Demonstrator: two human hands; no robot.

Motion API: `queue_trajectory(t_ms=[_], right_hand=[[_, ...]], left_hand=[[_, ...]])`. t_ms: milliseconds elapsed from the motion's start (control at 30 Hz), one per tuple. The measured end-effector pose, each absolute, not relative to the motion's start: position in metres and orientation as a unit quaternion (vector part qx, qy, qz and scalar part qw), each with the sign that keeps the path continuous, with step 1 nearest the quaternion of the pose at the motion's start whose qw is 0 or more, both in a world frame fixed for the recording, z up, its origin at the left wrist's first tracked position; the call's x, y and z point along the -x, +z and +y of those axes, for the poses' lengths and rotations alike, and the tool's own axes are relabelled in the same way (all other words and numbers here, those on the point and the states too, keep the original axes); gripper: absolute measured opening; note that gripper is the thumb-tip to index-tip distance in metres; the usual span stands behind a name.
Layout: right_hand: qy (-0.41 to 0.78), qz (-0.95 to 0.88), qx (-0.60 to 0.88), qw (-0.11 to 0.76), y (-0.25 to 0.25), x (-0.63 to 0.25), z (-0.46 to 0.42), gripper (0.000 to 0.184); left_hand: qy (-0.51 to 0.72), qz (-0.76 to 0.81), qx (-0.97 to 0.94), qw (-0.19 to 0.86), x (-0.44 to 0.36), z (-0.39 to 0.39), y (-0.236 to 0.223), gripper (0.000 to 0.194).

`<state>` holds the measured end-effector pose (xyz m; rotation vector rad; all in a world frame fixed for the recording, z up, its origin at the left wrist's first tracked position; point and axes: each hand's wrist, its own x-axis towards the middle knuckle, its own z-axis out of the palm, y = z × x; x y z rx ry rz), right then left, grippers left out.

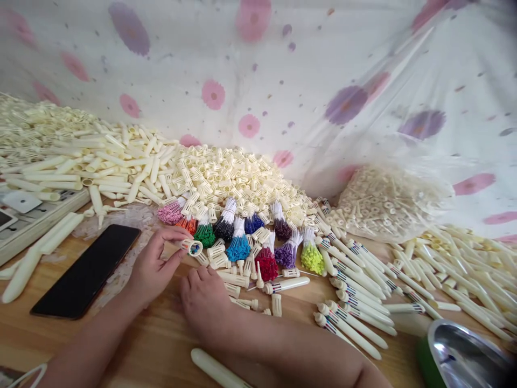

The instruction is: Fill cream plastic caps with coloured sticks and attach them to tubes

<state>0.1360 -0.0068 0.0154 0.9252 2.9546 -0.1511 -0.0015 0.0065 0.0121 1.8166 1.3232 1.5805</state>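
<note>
My left hand [151, 267] pinches a cream slotted pen cap [195, 248] between thumb and fingers. Its round open end faces me, with small coloured tips showing inside. Just to the right, my right hand [205, 304] is curled low over the table, fingers bent inward; anything in them is hidden. Beyond the hands lie bundles of thin pen refills with white stems: pink [172, 212], green [204, 235], light blue [238, 247], red [266, 261], purple [287, 254] and yellow [312, 258] among them. Loose slotted caps [218, 257] lie by my right fingertips.
A black phone [86, 272] lies left of my left forearm. Cream caps [242, 178] and barrels [121, 161] are heaped behind. Assembled multicolour pens [355, 328] lie at right, near a metal-lined green container [464, 355]. One barrel [218, 369] rests by the front edge.
</note>
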Motion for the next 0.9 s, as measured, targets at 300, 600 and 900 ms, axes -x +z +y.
queue_trajectory(t_ms=[300, 600, 900], right_hand=[[-0.354, 0.822, -0.401, -0.194, 0.047, -0.215, 0.028, 0.008], [-0.156, 0.884, -0.277, -0.342, 0.079, -0.271, 0.035, 0.008], [-0.072, 0.926, -0.186, -0.322, 0.094, -0.274, 0.024, 0.014]], left_hand=[[0.536, 0.452, -0.696, 0.156, -0.002, 0.0, 0.015, 0.015], [0.439, 0.436, -0.736, 0.277, -0.007, -0.001, 0.018, 0.02], [0.335, 0.334, -0.653, 0.591, -0.007, -0.001, 0.018, 0.03]])
